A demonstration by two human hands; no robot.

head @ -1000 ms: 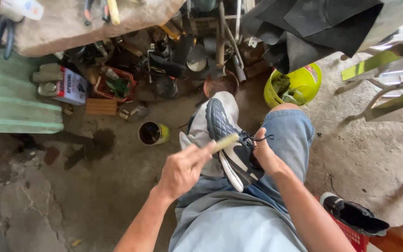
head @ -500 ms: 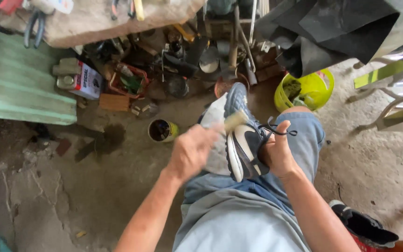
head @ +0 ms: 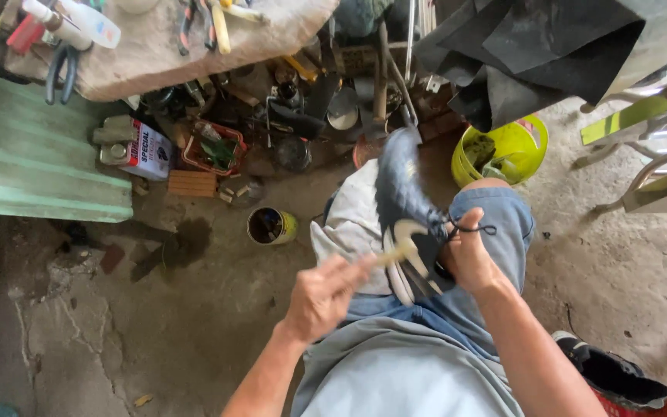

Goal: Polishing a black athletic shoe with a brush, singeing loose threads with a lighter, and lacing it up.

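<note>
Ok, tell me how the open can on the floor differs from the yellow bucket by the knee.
The open can is small, round and metal, dark inside, standing alone on bare concrete left of the left hand. The yellow bucket is much larger, plastic, bright yellow-green, tucked under black sheeting beside the denim knee, with something greenish lying in it. The can's contents cannot be made out. Both stand upright, open-topped, on the floor.

1. A squat tin [head: 142,149] with a white, red and blue label stands far left on the floor, just beside the green bench.
2. A white squeeze bottle [head: 79,19] lies far left on the worktop.
3. A small open can [head: 271,226] with a yellow-green side stands mid-floor.
</note>
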